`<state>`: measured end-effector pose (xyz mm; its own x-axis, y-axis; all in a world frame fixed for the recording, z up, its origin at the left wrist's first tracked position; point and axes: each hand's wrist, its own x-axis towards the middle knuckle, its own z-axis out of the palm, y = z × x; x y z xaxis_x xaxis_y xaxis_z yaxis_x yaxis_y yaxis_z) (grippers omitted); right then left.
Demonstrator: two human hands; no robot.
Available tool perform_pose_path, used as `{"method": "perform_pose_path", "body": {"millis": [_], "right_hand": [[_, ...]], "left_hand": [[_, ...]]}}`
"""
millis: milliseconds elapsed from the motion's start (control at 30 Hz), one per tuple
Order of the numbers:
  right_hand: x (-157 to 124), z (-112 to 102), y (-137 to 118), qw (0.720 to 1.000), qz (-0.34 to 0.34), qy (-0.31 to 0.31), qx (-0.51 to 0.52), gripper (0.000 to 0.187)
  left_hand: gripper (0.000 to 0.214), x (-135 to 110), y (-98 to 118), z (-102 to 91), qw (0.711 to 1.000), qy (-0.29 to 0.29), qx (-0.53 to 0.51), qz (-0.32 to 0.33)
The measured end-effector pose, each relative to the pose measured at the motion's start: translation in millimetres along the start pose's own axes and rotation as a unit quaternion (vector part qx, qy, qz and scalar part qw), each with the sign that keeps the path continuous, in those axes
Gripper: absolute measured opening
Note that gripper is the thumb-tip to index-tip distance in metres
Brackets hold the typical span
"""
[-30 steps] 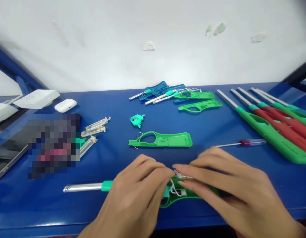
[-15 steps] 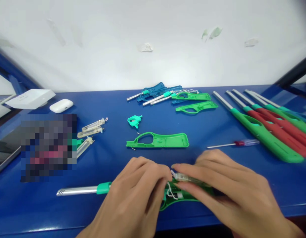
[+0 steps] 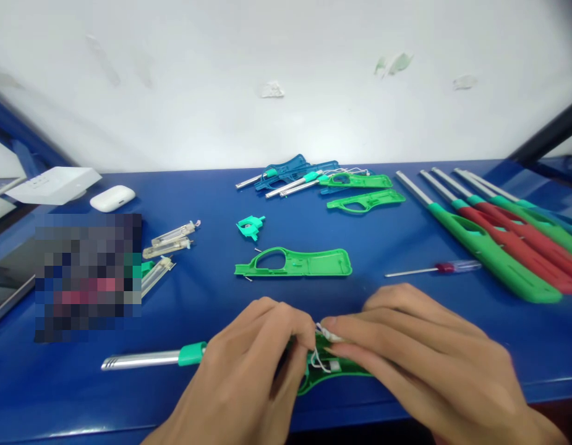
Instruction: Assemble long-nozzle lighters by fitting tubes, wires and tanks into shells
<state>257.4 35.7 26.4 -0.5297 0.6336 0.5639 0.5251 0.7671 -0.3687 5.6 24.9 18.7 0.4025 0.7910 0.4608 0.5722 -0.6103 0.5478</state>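
Observation:
Near the front edge of the blue table, my left hand (image 3: pixel 258 358) is closed in a pinch on a thin white tube (image 3: pixel 317 361) that loops out of an open green lighter handle half (image 3: pixel 350 368). Between the thumb and fingers of my right hand (image 3: pixel 420 349) is a clear lighter fuel tank (image 3: pixel 331 335), its end facing my left fingertips; the rest is covered by the hand. Left of my hands, a silver barrel (image 3: pixel 141 360) with a teal collar sticks out. The other green handle half (image 3: pixel 327 262) lies just beyond, hollow side up.
At left are several clear fuel tanks (image 3: pixel 173 233), a white earbud case (image 3: pixel 112 198) and a blurred-out item (image 3: pixel 88 278). A teal trigger part (image 3: pixel 251 227) sits mid-table. Lighter parts (image 3: pixel 304 176) lie at the back; a screwdriver (image 3: pixel 452 267) and assembled lighters (image 3: pixel 499 253) at right.
My right fingers have slid closer to the end of the fuel tank, covering more of it. My left hand keeps its pinch, and the view has shifted slightly.

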Motion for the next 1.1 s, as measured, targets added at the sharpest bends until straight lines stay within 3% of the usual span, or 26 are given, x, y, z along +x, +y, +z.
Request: {"method": "perform_pose_path", "body": {"millis": [233,700,1000,1100], "right_hand": [[-5.6,0.5,-0.8,1.000,-0.002,0.006,-0.011,0.030],[1.6,-0.3,-1.5,0.999,-0.015,0.022,-0.026,0.025],[-3.4,-2.6,0.8,0.998,-0.027,-0.039,-0.034,0.031],[-2.9,1.5,-0.1,0.999,-0.018,-0.008,-0.034,0.026]], "left_hand": [[0.027,1.9,-0.4,3.2,0.999,0.028,-0.014,-0.010],[0.028,-3.1,0.1,2.5,1.000,0.010,-0.028,-0.006],[0.030,3.0,1.6,1.7,0.999,0.007,-0.031,0.000],[0.025,5.5,3.9,-1.1,1.000,0.005,-0.014,-0.007]]}}
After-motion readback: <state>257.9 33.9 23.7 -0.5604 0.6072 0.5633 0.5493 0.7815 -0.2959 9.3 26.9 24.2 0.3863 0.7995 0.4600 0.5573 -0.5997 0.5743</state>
